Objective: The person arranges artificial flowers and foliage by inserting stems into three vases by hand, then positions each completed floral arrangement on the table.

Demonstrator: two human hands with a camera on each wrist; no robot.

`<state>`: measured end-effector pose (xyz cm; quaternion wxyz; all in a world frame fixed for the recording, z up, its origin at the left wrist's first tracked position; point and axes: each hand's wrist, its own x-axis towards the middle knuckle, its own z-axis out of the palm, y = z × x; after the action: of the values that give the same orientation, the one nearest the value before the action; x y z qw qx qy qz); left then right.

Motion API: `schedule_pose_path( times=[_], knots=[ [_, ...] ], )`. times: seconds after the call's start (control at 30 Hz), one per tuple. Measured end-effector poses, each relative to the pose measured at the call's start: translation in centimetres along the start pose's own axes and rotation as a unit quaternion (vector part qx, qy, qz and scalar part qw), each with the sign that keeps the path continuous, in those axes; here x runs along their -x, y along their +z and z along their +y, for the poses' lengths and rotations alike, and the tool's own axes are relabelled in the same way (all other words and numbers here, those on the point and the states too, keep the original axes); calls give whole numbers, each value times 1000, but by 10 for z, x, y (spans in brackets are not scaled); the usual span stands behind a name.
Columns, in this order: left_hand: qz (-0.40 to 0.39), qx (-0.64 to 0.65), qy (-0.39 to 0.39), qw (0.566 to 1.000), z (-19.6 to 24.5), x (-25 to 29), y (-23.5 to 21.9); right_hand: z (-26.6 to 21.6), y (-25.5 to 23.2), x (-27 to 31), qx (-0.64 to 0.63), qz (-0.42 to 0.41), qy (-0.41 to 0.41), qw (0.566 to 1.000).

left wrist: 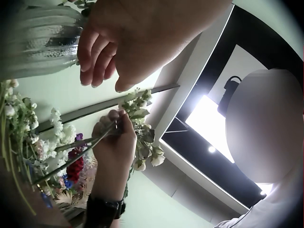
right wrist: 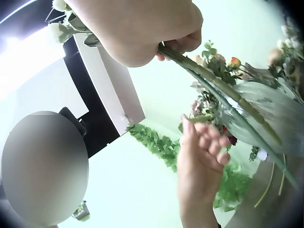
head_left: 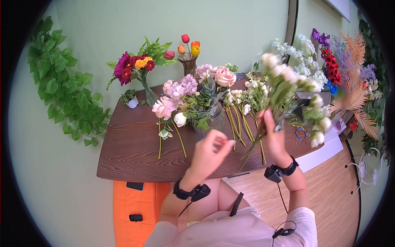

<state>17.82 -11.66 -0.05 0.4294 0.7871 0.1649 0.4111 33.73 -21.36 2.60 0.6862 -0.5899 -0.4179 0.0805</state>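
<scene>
My right hand (head_left: 275, 139) grips a bunch of white rose stems (head_left: 288, 76) above the right part of the table. Its blooms and leaves spread up and to the right, blurred in the head view. Two bare stem ends (right wrist: 227, 100) stick out below the fist in the right wrist view. Over the table's front middle, my left hand (head_left: 210, 151) hangs with loosely curled fingers and holds nothing. Just beyond it, a ribbed clear glass vase (left wrist: 42, 45) bears pink roses (head_left: 225, 77), lilac blooms (head_left: 189, 84) and greenery.
Cut flower stems (head_left: 247, 127) lie on the dark wooden table (head_left: 131, 154). Behind stand a vase of tulips (head_left: 188, 66), a bouquet in glass (head_left: 150, 92) and a small potted succulent (head_left: 131, 100). Blue-handled scissors (head_left: 301, 133) lie at right, near more colourful flowers (head_left: 331, 66).
</scene>
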Motion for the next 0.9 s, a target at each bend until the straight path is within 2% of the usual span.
schedule_pose_path(
  times=[0.07,0.13,0.17,0.2,0.27,0.3,0.33,0.4,0.43,0.47,0.53,0.6,0.67,0.73,0.8,0.9],
  knots=[
    [29,-88,-60,994,-13,-3,-23,-15,-5,-15,-30,33,-34,998],
    [66,-183,-78,978,-23,-8,-38,-19,-8,-34,-60,52,-96,992],
    [16,-206,-182,961,-20,-12,-47,-24,-7,-42,-87,53,-98,990],
    [17,-208,-183,961,-27,-16,-49,-26,-4,-51,-128,52,-112,984],
    [107,-253,53,960,-57,-25,-49,-34,9,-67,-180,85,-124,972],
    [63,-220,59,972,-67,-35,-51,-39,13,-71,-181,84,-126,972],
    [64,-221,61,971,-71,-42,-51,-43,16,-74,-169,65,-118,976],
    [27,-7,-33,999,-76,-55,-48,-49,24,-82,-157,47,-115,980],
    [-9,32,-21,999,-79,-64,-49,-50,29,-87,-157,46,-120,979],
    [-9,32,-18,999,-81,-69,-49,-52,34,-89,-157,45,-125,979],
    [-47,26,75,996,-61,-80,-50,-60,43,-93,-159,49,-110,980],
    [-59,57,-12,997,-58,-92,-50,-63,51,-99,-110,54,-174,977],
    [-55,116,-27,991,-64,-101,-50,-63,56,-102,-109,52,-181,976],
    [-30,110,-16,993,-66,-103,-49,-61,63,-107,-75,86,-204,972],
    [-7,107,-7,994,-66,-103,-46,-61,67,-105,-75,87,-209,971],
    [18,81,-39,996,-64,-103,-45,-60,70,-99,-75,71,-241,965]
  ],
)
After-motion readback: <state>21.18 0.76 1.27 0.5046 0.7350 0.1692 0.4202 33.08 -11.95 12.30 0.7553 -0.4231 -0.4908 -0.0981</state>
